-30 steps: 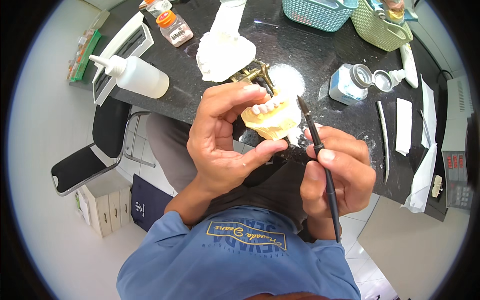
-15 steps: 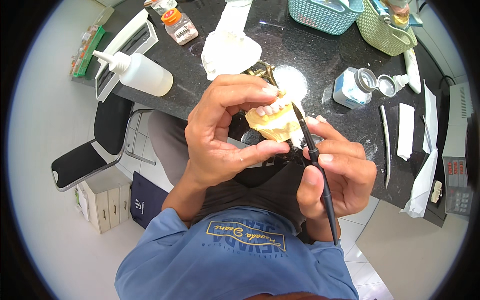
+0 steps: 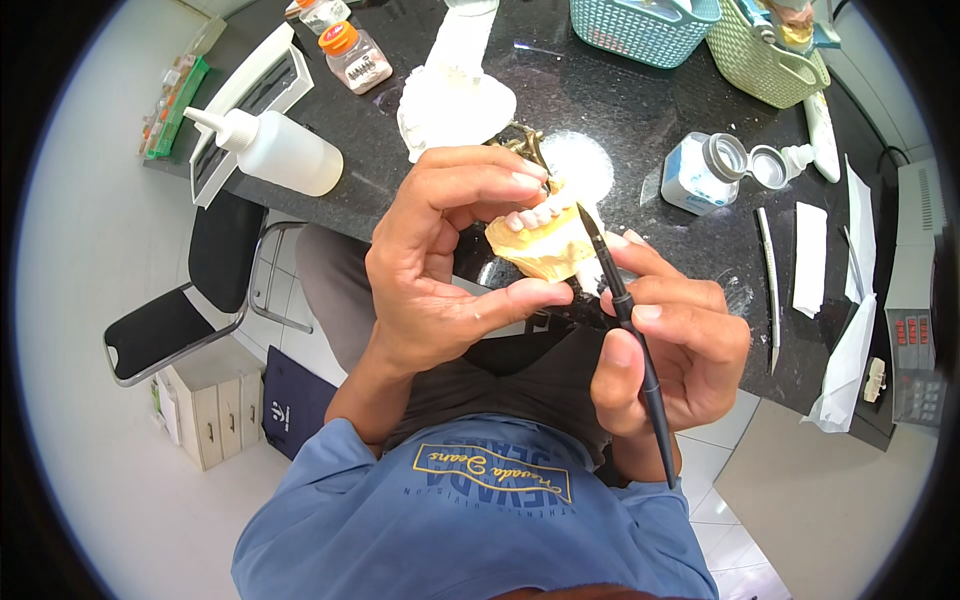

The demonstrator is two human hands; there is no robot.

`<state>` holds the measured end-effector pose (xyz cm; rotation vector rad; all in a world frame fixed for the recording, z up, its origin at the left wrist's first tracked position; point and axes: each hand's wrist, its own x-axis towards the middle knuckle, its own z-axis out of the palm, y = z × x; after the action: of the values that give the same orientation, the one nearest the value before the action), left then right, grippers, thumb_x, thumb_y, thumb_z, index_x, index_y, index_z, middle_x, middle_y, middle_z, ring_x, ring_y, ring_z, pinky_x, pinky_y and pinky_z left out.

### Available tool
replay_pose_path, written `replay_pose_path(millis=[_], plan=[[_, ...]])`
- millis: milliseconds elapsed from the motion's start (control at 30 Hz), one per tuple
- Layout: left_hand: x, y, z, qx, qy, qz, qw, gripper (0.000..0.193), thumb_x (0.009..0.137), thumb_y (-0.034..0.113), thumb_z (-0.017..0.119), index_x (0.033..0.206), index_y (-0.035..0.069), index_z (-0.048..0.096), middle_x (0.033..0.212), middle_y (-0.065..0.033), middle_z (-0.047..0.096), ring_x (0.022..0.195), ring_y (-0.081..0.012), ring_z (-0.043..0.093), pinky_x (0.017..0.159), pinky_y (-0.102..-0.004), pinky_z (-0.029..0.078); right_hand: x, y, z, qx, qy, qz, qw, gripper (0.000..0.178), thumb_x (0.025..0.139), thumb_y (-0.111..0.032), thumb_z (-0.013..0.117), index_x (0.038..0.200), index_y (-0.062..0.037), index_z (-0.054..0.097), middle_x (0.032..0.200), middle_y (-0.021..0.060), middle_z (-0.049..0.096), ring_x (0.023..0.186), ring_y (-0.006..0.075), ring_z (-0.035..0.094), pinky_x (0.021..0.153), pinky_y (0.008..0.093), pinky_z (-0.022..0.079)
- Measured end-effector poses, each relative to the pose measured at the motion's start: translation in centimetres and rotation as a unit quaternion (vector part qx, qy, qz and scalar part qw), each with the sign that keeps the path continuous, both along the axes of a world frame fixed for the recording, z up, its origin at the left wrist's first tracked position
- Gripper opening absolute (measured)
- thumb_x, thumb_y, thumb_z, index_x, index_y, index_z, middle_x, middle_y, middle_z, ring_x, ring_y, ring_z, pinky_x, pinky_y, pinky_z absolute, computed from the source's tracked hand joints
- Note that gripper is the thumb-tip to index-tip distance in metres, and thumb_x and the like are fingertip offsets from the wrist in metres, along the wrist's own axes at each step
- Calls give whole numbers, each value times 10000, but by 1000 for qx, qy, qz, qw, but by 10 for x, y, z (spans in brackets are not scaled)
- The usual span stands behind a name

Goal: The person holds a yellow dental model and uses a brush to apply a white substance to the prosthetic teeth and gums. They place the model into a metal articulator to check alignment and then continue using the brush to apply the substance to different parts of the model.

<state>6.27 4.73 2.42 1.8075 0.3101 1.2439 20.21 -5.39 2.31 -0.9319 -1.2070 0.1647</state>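
Observation:
My left hand [image 3: 425, 265] is closed round a yellow dental model [image 3: 545, 248], thumb below and fingers above. A row of pale pinkish-white teeth [image 3: 535, 215] runs along the model's upper edge. Between the thumb and fingers of my right hand [image 3: 675, 345] is a slim black brush [image 3: 622, 305]. Its dark tip points up and lies at the right end of the tooth row; whether it touches cannot be made out. Behind the model, a brass-coloured articulator [image 3: 525, 143] is partly hidden by my left fingers. White plaster-like material [image 3: 592, 275] shows beside the model, near my right fingertips.
A squeeze bottle [image 3: 290, 152] and an orange-capped jar [image 3: 355, 60] stand left on the dark counter. A white plaster piece [image 3: 455, 105] lies at the back. To the right are an opened jar [image 3: 700, 175], a thin knife-like tool [image 3: 769, 290] and a white strip [image 3: 810, 260]. Baskets [image 3: 650, 35] stand behind.
The model and both hands have shifted very slightly to the left in the picture, along with the whole counter. The brush tip sits a little farther from the teeth's edge; both grips are unchanged.

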Motion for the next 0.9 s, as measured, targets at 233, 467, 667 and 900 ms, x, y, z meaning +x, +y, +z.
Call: replay_pose_path(millis=[233,467,667,900], plan=[[-1,2,1,17,15,-8,1000,630,618,144,886,1115,-10,530,1166,-179,510,1064,-215,560,908,-324,498,3,-1,3,-13,-64,1,998,240,745,-17,674,949,-10,546,809,155,632,902,361,669,861,489,521],[-2,1,1,9,17,-12,1000,619,620,132,882,1115,-11,540,1179,-181,502,1052,-204,561,897,-314,491,2,-1,4,-27,-96,-6,995,204,789,-39,658,951,-7,539,786,153,627,920,379,660,883,484,505],[-2,1,2,17,23,-8,1000,613,613,133,884,1107,-10,549,1181,-179,503,1045,-205,562,898,-316,486,3,-1,5,-31,-116,-7,993,209,787,-39,662,955,-7,542,783,154,635,911,376,662,878,478,508],[2,0,3,4,-10,4,1000,519,620,47,860,1066,-11,602,1151,-152,544,1012,-182,609,820,-277,544,2,-1,5,-27,-106,-11,994,202,785,-37,664,946,-6,547,779,154,636,911,373,662,878,484,507]])
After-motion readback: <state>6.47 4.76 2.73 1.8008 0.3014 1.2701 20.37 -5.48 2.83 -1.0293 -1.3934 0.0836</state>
